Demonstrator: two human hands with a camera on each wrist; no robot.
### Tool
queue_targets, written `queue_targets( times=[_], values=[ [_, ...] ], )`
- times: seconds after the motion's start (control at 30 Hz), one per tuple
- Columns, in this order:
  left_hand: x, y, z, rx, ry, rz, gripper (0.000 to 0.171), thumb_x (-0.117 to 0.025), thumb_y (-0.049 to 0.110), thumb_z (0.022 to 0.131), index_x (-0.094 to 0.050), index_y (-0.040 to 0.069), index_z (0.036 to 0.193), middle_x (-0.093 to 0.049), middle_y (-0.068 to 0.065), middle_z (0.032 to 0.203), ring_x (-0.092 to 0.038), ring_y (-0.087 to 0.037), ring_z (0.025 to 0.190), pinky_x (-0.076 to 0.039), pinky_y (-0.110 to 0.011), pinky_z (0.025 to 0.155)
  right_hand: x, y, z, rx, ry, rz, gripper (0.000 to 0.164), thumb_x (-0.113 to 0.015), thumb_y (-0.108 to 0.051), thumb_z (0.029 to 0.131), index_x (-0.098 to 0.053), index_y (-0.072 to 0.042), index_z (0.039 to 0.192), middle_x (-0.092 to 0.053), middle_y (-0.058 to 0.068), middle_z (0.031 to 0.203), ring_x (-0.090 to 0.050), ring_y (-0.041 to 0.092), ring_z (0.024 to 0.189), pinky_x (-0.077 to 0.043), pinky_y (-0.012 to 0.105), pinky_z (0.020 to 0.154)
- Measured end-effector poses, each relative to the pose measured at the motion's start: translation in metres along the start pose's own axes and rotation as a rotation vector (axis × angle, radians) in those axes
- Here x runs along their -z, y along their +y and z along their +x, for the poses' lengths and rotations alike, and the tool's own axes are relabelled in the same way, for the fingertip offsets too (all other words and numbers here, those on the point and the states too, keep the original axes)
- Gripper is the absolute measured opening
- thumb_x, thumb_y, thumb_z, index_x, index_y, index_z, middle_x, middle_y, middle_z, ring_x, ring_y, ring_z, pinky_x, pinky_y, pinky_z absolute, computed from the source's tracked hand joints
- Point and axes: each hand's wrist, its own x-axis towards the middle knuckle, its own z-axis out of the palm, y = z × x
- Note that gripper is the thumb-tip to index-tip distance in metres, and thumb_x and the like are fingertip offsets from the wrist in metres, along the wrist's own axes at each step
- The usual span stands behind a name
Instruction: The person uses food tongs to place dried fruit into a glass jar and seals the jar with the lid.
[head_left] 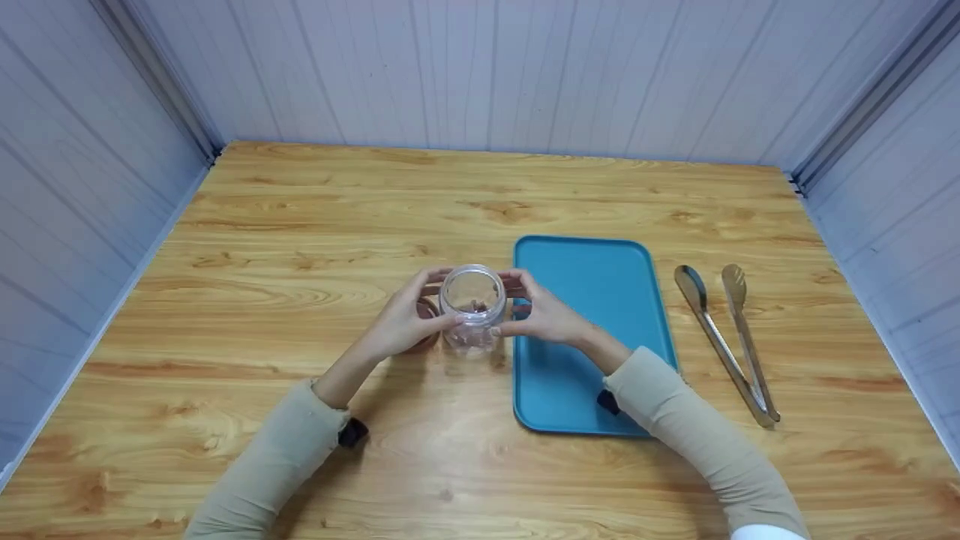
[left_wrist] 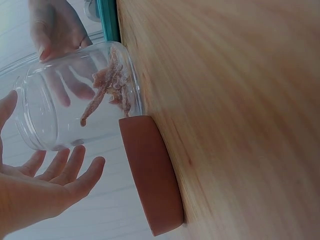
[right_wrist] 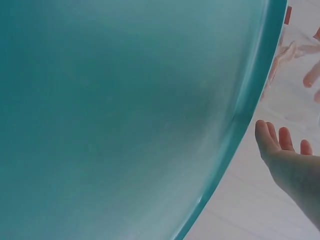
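Observation:
A clear jar (head_left: pixel 474 339) stands upright and uncapped on the wooden table, between both hands. Inside, at its bottom, lie some wrinkled pinkish-brown pieces (left_wrist: pixel 111 82). My left hand (head_left: pixel 405 321) holds the jar's left side near the neck, thumb at the front and fingers behind. From the other side my right hand (head_left: pixel 551 311) grips it, its thumb in front; its fingers show through the glass in the left wrist view. A reddish-brown round lid (left_wrist: pixel 152 175) lies flat beside the jar, partly hidden by the left hand in the head view.
A blue tray (head_left: pixel 592 277) lies just right of the jar, under the right forearm. Farther right, metal tongs (head_left: pixel 718 339) rest spread on the table (head_left: pixel 337 202). Pale panel walls (head_left: pixel 480 75) rise behind and at both sides.

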Motion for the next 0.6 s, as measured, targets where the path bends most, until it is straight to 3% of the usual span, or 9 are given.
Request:
queue_targets(
  times=[0.6],
  values=[
    [-0.0004, -0.0012, 0.0001, -0.01, 0.006, -0.005, 0.061, -0.068, -0.002, 0.073, -0.038, -0.009, 0.125, -0.046, -0.025, 0.119, -0.049, -0.032, 0.098, -0.04, -0.045, 0.083, -0.0052, 0.0009, 0.0075, 0.018, -0.05, 0.005, 0.074, -0.067, 0.001, 0.072, -0.02, 0.002, 0.129, -0.028, 0.028, 0.128, -0.032, 0.036, 0.117, -0.033, 0.042, 0.092]
  ],
)
